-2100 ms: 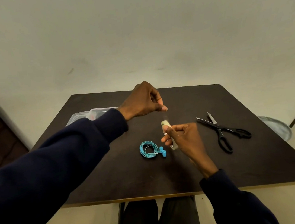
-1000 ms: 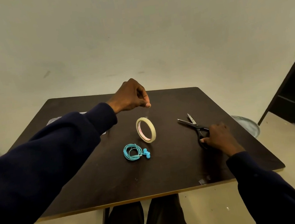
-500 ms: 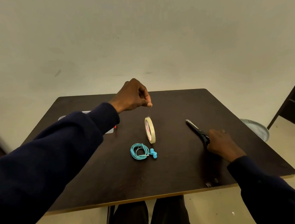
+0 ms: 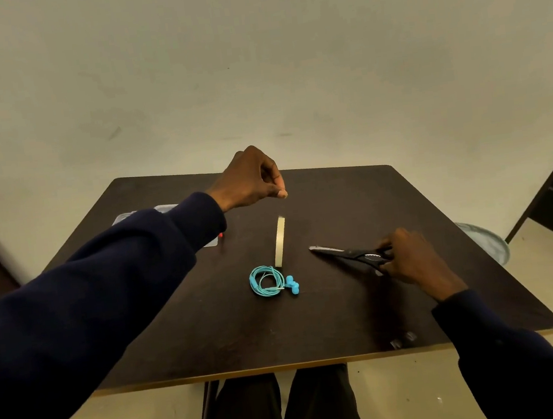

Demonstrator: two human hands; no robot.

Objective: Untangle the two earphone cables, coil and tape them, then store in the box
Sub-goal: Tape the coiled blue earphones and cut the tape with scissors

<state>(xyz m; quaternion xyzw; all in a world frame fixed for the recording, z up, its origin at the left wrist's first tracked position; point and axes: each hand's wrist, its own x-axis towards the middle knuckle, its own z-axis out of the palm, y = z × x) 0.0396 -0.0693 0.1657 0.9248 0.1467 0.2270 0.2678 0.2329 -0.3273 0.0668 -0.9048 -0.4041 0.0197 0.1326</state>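
1 clear box (image 4: 168,207), contents hidden by sleeve (image 4: 120,272), left fingers (image 4: 278,188) pinching tape roll (image 4: 279,241) end, right fingers (image 4: 384,247) gripping scissors (image 4: 345,254)

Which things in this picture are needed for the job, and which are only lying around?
For the job: blue earphones, coiled; tape roll under the left hand; scissors in the right hand; clear box behind the left sleeve.
Lying about: grey round thing beside the table; small scraps at its near edge.

Box (image 4: 166,207) mostly behind left sleeve (image 4: 104,280); scissors (image 4: 345,254) handles covered by right hand (image 4: 408,258).
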